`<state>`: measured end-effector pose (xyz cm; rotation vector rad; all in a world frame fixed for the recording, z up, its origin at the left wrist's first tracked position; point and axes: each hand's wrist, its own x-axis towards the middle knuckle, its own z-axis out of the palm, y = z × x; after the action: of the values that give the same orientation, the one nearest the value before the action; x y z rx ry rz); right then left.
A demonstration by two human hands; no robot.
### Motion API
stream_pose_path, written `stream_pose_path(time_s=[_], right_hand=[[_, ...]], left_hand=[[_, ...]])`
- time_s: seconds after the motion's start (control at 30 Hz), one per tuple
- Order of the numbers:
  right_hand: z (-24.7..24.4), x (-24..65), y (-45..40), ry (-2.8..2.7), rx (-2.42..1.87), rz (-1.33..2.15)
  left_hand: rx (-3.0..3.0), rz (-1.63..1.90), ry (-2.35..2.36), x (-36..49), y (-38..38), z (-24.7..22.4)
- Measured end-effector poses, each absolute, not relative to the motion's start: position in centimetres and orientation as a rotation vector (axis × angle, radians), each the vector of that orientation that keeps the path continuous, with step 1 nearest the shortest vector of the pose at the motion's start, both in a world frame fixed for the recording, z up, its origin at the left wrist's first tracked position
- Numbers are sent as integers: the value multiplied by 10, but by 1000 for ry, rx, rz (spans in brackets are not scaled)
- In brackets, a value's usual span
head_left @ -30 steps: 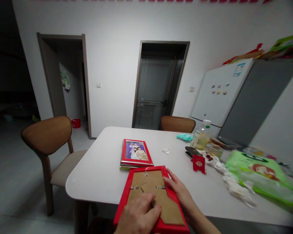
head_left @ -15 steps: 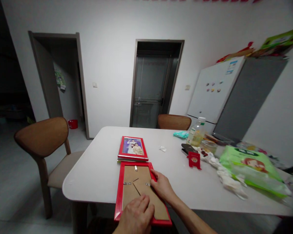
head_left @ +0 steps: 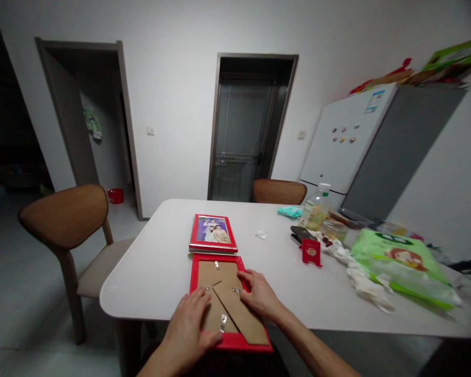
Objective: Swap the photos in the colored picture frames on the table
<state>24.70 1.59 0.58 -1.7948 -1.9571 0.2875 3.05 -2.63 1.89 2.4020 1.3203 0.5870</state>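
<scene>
"At the near edge of the worktop (head_left: 149, 272), back side up: is that the red picture frame (head_left: 228, 298)?"

"Yes, with its lower end apparently reaching past the edge. That overhang worries me: if the hold slackened, it might tip."

"What steadies it?"

"The left hand (head_left: 190, 322) is spread over the backing (head_left: 208, 272), thumb by the lower metal clip (head_left: 223, 322). The right hand (head_left: 259, 294) is bent at the opposite side; whether it pinches the rim, I can't tell."

"Other risks?"

"The far end sits touching or just short of the stacked frames (head_left: 214, 230), I can't say which, so a forward shove could push them along. The stand leg (head_left: 243, 311) looks thin; too much palm on it could bend it."

"And the surface itself?"

"Pale. A crumpled tissue (head_left: 261, 234) lies near the stack; off to the right, well apart, are a bottle (head_left: 316, 209), a small red stand (head_left: 311, 252) and a green pack (head_left: 404, 262)."

"The room?"

"Dark at far left, white-walled, with a glazed door (head_left: 241, 136) opposite, a fridge (head_left: 345, 136) at right and a wooden chair (head_left: 66, 217) at left."
</scene>
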Motion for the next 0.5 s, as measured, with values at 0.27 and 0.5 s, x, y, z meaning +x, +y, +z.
stream_pose_path(time_s=[0.27, 0.5], right_hand=[[0, 244, 18, -1964, -1794, 183], [1, 242, 20, -1952, -1807, 156]], left_hand=[[2353, 630, 1217, 13, -18, 0], [2375, 701, 1236, 15, -15, -2]])
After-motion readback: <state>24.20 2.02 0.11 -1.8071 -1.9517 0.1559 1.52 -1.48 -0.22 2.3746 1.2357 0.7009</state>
